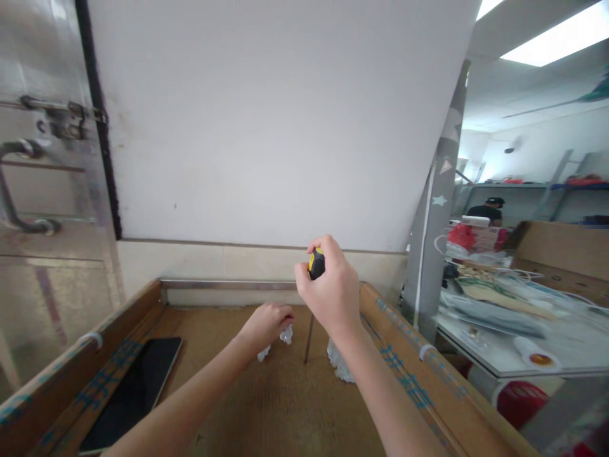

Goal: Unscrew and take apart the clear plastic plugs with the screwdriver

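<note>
My right hand [329,287] is closed round the black and yellow handle of a screwdriver [316,264]. Its thin shaft points straight down, and the tip rests on the brown cardboard surface [266,400]. My left hand [266,322] is closed on a small clear plastic bag [286,335], just left of the shaft and down on the cardboard. Another piece of clear plastic [339,364] lies right of the shaft, partly behind my right forearm.
A black tablet [137,387] lies flat at the left. Raised cardboard walls with blue print [404,374] edge both sides. A white wall rises behind, with a metal door and latch [52,120] at left. At the right stands a cluttered table [499,304], with a person far behind it.
</note>
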Available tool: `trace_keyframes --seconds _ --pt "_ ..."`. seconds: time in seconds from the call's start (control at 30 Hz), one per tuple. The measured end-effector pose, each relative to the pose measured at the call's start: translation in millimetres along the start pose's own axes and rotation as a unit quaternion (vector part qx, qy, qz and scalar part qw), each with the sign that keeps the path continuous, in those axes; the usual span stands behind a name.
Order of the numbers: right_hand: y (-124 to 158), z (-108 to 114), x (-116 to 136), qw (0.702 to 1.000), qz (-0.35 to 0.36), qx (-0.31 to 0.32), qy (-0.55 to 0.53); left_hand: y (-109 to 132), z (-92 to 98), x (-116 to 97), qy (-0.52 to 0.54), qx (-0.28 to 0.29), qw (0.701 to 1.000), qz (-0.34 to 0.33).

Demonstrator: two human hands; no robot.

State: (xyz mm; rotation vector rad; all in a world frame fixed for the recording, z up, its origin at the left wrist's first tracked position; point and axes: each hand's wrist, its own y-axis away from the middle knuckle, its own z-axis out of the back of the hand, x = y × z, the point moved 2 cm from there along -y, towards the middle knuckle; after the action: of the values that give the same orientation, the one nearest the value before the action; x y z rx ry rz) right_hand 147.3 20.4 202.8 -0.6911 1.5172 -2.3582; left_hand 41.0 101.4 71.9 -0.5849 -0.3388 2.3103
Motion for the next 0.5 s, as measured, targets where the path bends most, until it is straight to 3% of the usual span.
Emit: trace_keyframes --seconds 0.1,0.33,0.4,0.5 --pt "0.2 -1.2 1.1 1.000 0.002 0.007 0.002 18.4 6.5 -10.4 -0.013 0.020 1.000 -0.002" --pt "3.4 -6.4 11.9 0.999 0.042 0.018 0.002 68.5 -6.6 -37.3 -0.027 0.047 0.998 -0.018" --pt "4.4 -7.0 13.7 0.999 0.045 0.020 0.005 77.3 -4.0 -43.7 -0.005 0.018 1.000 -0.008" --pt "4.3 -6.4 12.7 0.999 0.042 0.020 0.008 89.7 0.9 -60.7 0.072 -0.079 0.994 0.033"
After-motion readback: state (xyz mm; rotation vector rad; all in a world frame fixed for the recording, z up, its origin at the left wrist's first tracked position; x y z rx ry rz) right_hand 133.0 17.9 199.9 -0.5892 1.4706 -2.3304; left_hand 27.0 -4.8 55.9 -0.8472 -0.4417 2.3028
